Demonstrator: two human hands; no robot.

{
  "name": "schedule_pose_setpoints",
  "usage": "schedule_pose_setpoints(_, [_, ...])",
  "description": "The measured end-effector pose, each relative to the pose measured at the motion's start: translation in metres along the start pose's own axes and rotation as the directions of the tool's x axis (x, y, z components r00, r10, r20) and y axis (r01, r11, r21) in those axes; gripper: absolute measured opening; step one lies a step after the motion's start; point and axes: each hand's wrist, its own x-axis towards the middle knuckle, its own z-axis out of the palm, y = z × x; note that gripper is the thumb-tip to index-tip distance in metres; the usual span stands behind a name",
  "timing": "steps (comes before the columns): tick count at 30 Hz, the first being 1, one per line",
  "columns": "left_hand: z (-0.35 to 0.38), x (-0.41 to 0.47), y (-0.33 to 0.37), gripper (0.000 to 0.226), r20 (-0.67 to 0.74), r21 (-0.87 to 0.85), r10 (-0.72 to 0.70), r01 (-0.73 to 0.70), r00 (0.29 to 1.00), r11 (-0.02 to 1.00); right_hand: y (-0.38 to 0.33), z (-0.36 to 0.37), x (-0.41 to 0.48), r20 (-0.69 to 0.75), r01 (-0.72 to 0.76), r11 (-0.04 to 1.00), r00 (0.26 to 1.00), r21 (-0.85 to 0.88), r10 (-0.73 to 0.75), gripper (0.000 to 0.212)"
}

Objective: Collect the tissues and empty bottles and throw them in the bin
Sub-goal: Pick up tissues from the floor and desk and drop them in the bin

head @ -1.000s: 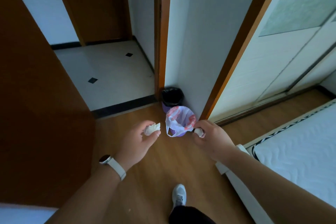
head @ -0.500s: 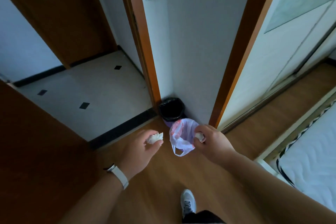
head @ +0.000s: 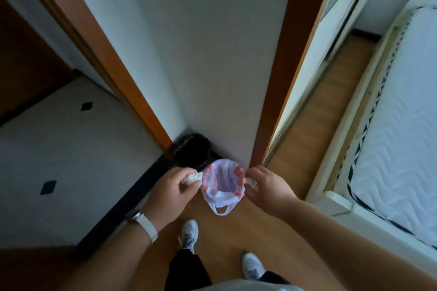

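A small bin lined with a white and red plastic bag (head: 222,184) stands on the wooden floor by the wall corner. Behind it sits a second bin with a black liner (head: 192,149). My left hand (head: 173,190) is closed around a crumpled white tissue (head: 192,177) right at the left rim of the white-bagged bin. My right hand (head: 266,186) grips another crumpled tissue (head: 251,182) at the bin's right rim. Both hands hover level with the bin's opening, one on each side. No bottle is in view.
A wall end with wooden door frames rises straight ahead. A tiled hallway floor (head: 71,149) lies to the left past a dark threshold strip. A white mattress (head: 397,137) on a bed frame fills the right. My two white shoes (head: 189,235) stand just below the bin.
I have stepped closer to the bins, and the view now looks more steeply down. Both hands, still holding tissues, have moved in against the rim of the white-bagged bin.
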Motion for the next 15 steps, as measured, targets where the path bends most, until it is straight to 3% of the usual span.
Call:
schedule_pose_setpoints(3, [-0.007,0.037,-0.038,0.037,0.083,-0.013,0.078,-0.077,0.993,0.997,-0.016,0.018,0.026,-0.024,-0.072,0.996,0.997,-0.055,0.07,0.025])
schedule_pose_setpoints(10, [-0.004,0.112,-0.112,0.04,0.299,-0.109,0.133,-0.105,0.945,0.989,-0.049,0.057,0.077,-0.027,-0.292,0.955,0.956,-0.061,0.291,0.045])
schedule_pose_setpoints(15, [0.03,0.155,-0.148,0.024,0.327,-0.097,0.149,-0.123,0.933,0.988,-0.033,0.084,0.107,-0.061,-0.385,0.92,0.922,-0.075,0.381,0.031])
